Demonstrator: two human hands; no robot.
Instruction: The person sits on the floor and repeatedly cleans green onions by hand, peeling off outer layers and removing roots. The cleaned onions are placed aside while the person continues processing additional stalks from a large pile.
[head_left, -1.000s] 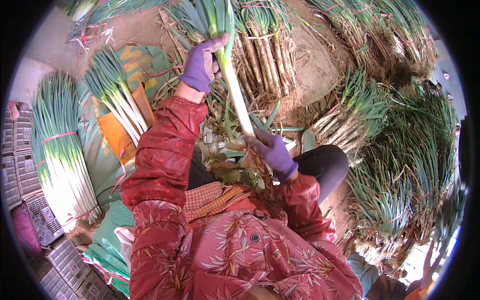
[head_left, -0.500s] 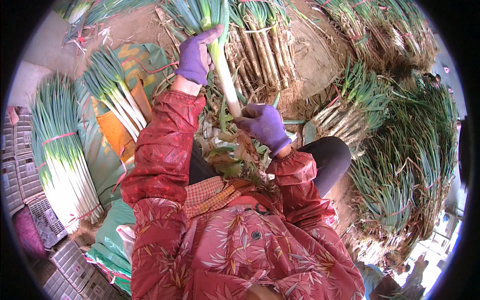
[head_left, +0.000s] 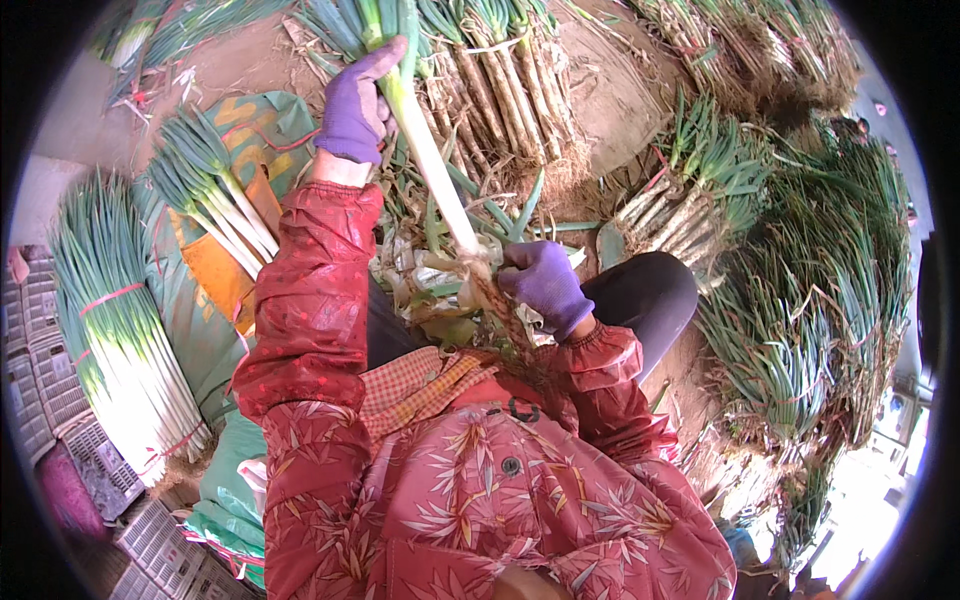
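Right hand [head_left: 548,288] shifts at the leek's [head_left: 428,155] foot

From my end, the left hand [head_left: 355,110] pinches the leek near its green leaves, aslant over scraps [head_left: 445,300]. The right, on its foot half a second ago, now sits lower, curled; whether it pinches the brown skin [head_left: 495,297], I cannot tell. So the left seems to steady it. Beyond stands a tied bundle [head_left: 115,310].

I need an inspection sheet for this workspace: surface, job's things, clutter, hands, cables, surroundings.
Surface: brown floor, with dry scraps in places.
Job's things: one long green onion, slanting between the hands, white end lower.
Clutter: loose leaves below that end.
Hands: left hand grips the upper part; right hand is by the lower end, contact unclear.
Cables: nothing seen.
Surroundings: tied onion bundle and gray crates at left; onion heap at right.
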